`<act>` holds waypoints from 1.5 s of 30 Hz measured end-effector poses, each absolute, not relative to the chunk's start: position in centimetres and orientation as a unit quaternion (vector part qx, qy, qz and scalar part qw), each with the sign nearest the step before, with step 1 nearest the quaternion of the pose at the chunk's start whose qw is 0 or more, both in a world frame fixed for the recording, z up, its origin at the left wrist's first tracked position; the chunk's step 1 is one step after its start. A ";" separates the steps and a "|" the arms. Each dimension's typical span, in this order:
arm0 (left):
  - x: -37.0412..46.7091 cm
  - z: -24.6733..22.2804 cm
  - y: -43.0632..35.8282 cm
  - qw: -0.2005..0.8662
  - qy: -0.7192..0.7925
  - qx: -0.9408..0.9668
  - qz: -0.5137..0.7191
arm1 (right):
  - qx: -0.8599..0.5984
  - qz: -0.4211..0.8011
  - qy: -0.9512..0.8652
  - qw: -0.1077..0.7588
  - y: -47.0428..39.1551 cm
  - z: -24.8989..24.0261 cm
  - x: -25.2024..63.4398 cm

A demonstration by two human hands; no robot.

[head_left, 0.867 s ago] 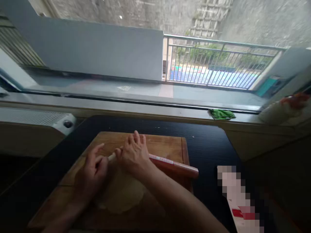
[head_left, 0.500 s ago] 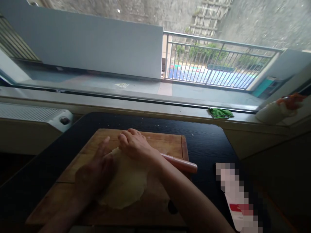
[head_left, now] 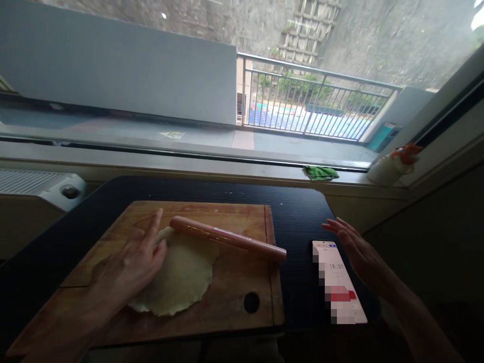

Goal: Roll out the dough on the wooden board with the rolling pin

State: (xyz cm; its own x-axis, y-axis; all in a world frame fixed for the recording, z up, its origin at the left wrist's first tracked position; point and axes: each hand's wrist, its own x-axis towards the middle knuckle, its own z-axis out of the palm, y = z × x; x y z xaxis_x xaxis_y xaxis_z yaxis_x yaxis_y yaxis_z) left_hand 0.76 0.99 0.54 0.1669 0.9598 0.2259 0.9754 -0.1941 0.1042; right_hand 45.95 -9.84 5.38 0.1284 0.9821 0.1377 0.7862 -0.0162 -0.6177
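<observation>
A thin, roughly round sheet of dough (head_left: 181, 277) lies flat on a wooden cutting board (head_left: 242, 282). My left hand (head_left: 128, 267) is over the dough's left edge, its index finger stretched out and the thumb apart; it grips nothing, though whether it presses the dough I cannot tell. Across the dough's far edge rests a rolling pin (head_left: 230, 239), slanting toward the board's right side, with no hand on it. To the right, beyond the board, my right hand (head_left: 350, 244) is open with fingers extended, beside the upper right of a phone (head_left: 342, 282).
The board sits on a dark table (head_left: 298, 212). Behind it, a windowsill (head_left: 212, 164) holds a green cloth (head_left: 321, 173) and a white pot-like ornament (head_left: 389, 169). A white radiator (head_left: 41, 186) stands at the left. A round hole (head_left: 251, 302) pierces the board's near right corner.
My right hand has moved from the rolling pin and dough over to the phone at the right, leaving the pin lying on the board. My left hand stays by the dough. The view has shifted right.
</observation>
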 end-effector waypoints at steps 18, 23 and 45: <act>7.5 1.7 2.4 0.067 -0.442 -0.889 -0.099 | -0.699 0.128 -0.663 0.236 -12.2 1.1 46.3; 7.4 1.1 2.6 0.072 -0.447 -0.886 -0.103 | -0.706 0.094 -0.634 0.301 -13.7 2.0 47.1; 7.4 0.7 2.5 0.073 -0.456 -0.881 -0.098 | -0.741 0.141 -0.582 0.304 -14.8 0.1 47.8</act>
